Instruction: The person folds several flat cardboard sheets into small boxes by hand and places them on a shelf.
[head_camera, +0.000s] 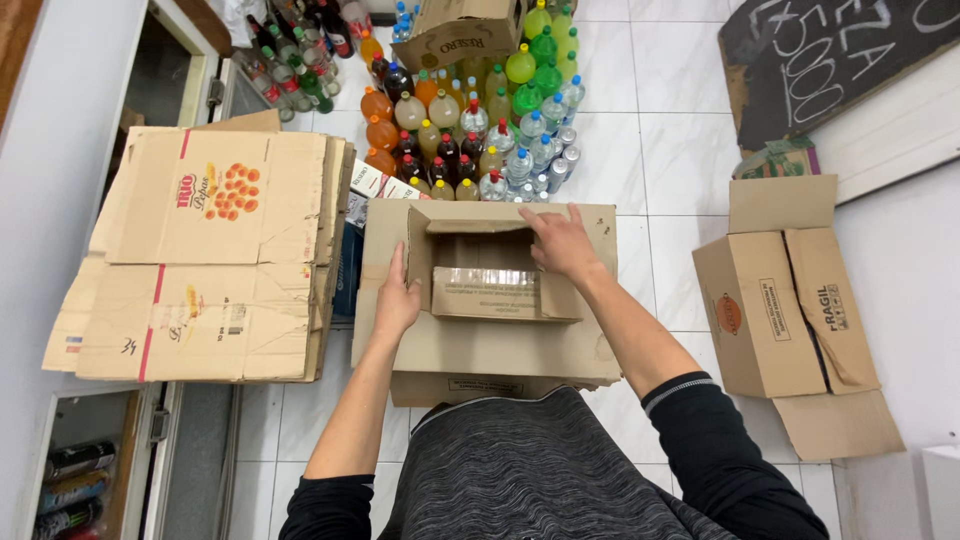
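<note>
A person's left hand (397, 300) presses flat, fingers together, against the left outer wall of a small open cardboard box (492, 275), while the right hand (562, 243) reaches over the box's far right corner, fingers spread and bent down onto the rim; neither hand is closed around anything, both lie against cardboard; the two hands stand well apart, one on each side of the box, which sits directly ahead of the person's chest and between the forearms; its long axis runs left to right across the view, so each hand meets a short end, the left hand nearer the person and lower on the wall, the right hand further out at the back edge; one flap is folded down into the box's near side, its printed face up; the box rests on a stack of flattened cartons (490, 345) that lies on the white tiled floor (660, 130); to the left, just beside this stack, a second, taller pile of flattened cardboard sheets (205, 255) with orange printing lies against a white cabinet (60, 130); to the right, well apart, an empty brown carton (785, 310) lies on its side with flaps open; beyond the box, a crowd of plastic drink bottles (480, 125), orange, green, dark and clear, stands upright on the floor; a dark chalkboard sign (830, 60) leans at the far right.
</note>
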